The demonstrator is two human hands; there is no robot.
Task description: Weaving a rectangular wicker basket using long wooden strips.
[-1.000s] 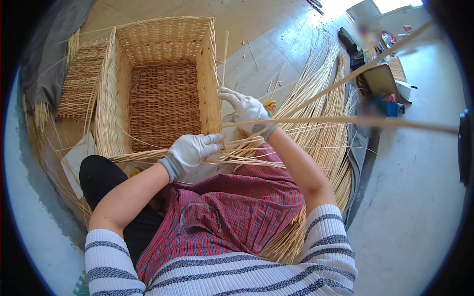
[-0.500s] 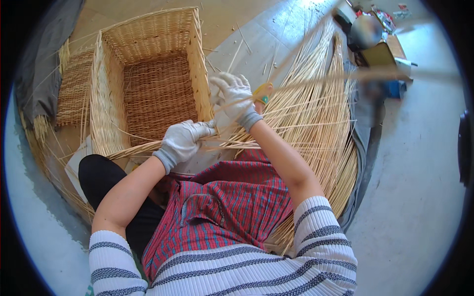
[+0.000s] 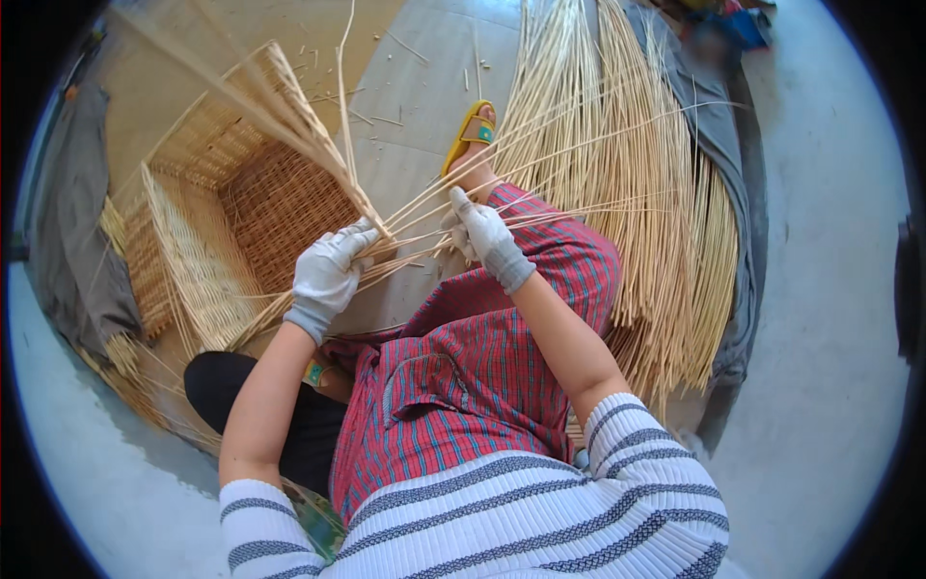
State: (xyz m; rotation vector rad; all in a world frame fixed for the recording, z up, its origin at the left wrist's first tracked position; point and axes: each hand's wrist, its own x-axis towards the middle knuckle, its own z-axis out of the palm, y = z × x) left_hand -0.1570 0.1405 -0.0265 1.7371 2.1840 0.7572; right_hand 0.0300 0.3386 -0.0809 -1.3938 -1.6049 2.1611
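A rectangular wicker basket (image 3: 198,256), pale at its sides and browner at its base, lies tilted with its open side toward me. My gloved left hand (image 3: 326,275) is closed on the basket's near right corner, fingers around the rim. From that corner several thin wicker strands (image 3: 413,241) fan out to the right. To the right, my gloved right hand (image 3: 479,237) pinches some of these strands with thumb and fingers, apart from the basket. Long strands stand up past the rim and blur in front of the basket.
A large bundle of pale wicker rods (image 3: 637,193) lies at the right on grey cloth (image 3: 745,318). My foot in a yellow slipper (image 3: 470,135) rests between bundle and basket. Dark grey cloth (image 3: 82,227) and another woven piece (image 3: 147,275) lie at the left. Wicker scraps dot the floor.
The basket has turned and tilted. My right hand has moved away from its rim, from loosely spread fingers to a pinch on the strands. The right leg now shows out to the right.
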